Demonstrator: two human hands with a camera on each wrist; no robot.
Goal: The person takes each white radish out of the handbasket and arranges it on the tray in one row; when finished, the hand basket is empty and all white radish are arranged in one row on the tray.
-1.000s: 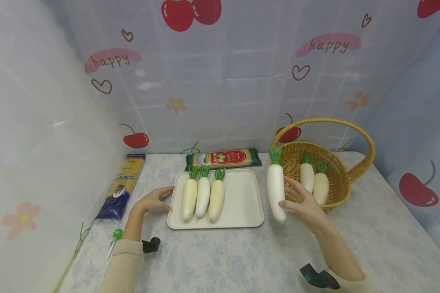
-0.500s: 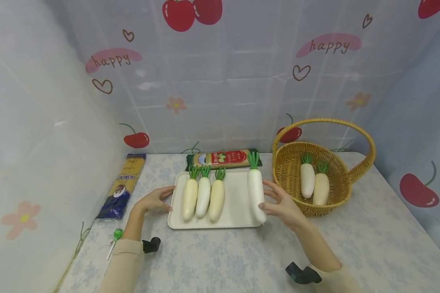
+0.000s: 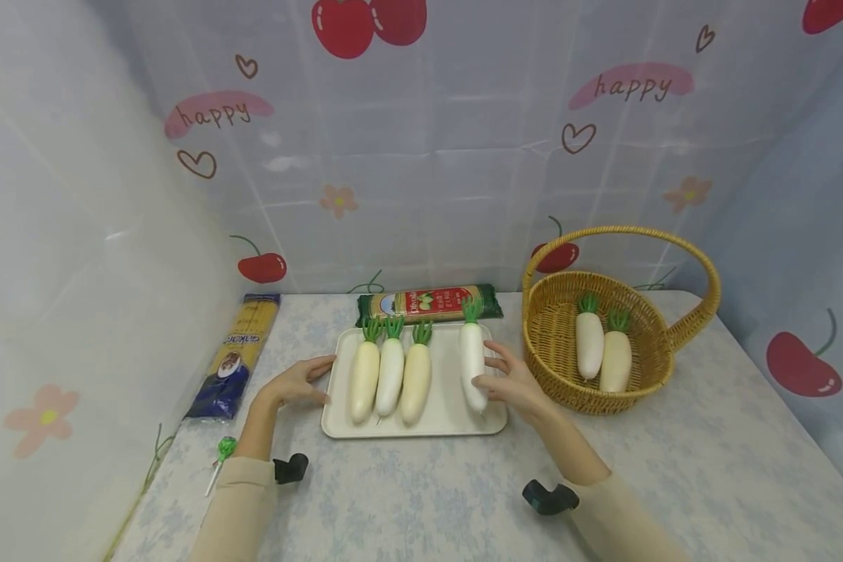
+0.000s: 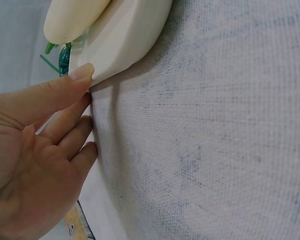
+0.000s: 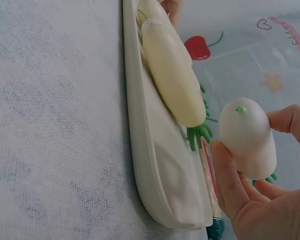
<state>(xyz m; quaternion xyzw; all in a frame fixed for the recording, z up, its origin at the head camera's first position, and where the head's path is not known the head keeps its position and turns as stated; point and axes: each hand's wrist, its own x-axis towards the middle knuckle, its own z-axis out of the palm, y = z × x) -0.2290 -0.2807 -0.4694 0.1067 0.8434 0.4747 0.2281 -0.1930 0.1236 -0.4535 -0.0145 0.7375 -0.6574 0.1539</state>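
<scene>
Radish [image 3: 472, 367] now inside the rim of the tray [image 3: 444, 371], over its 3 o'clock part; half a second earlier it overlapped that rim, and a second earlier it was outside, between tray and basket. Left hand position unchanged over the same interval.

Right hand [image 3: 513, 382]: approaches from 4 o'clock, grasping the radish by its body, thumb and fingers bent to opposite sides, opened only to the radish's width. In the right wrist view the radish is raised, apart from the tray floor. Left hand [image 3: 295, 384]: loosely spread, fingertips and thumb against the tray's 9 o'clock edge, not clenched.

Radish appearance: smooth white body, green stalks towards 12 o'clock, rounded tip between 5 and 6 o'clock with a small greenish nub.

Three other radishes [image 3: 390, 378] lie side by side on the tray's 9 o'clock half, the middle one whiter, outer two creamier. Green-ended packet [image 3: 428, 304]: just beyond the tray at 12 o'clock. Wicker basket [image 3: 569, 396]: near the tray at 2 o'clock, two radishes [image 3: 590, 347] inside. Blue-and-yellow packet [image 3: 235, 359]: 10 o'clock. Lollipop [image 3: 226, 447]: 8 o'clock.
</scene>
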